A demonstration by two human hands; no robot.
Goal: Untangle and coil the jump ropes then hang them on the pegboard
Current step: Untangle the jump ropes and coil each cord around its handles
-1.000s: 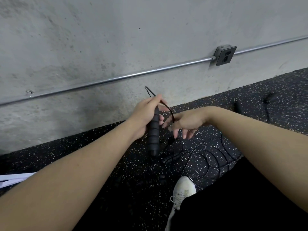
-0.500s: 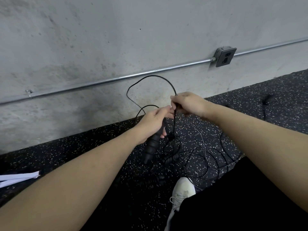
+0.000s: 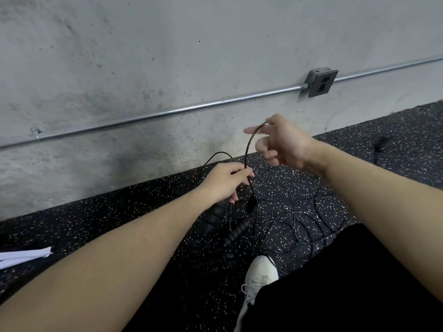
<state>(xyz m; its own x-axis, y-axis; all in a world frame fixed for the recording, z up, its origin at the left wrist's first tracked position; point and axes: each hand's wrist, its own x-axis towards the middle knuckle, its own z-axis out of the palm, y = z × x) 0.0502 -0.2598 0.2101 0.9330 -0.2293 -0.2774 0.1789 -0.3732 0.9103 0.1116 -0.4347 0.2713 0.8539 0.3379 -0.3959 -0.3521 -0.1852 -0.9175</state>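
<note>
Right hand (image 3: 285, 142) now higher, cord (image 3: 249, 149) seemingly near-vertical to left hand (image 3: 225, 183).

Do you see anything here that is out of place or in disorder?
Yes. Thin black jump rope cords lie tangled in loose crossing loops on the speckled floor, near the white shoe. One ribbed handle lies among them. Nothing looks damaged.

Pretty dim, flat light in here, no glare or hard shadows. The right hand (image 3: 282, 142) is smeared with motion blur, and the wide lens bows the wall conduit (image 3: 167, 112) toward the edges.
</note>
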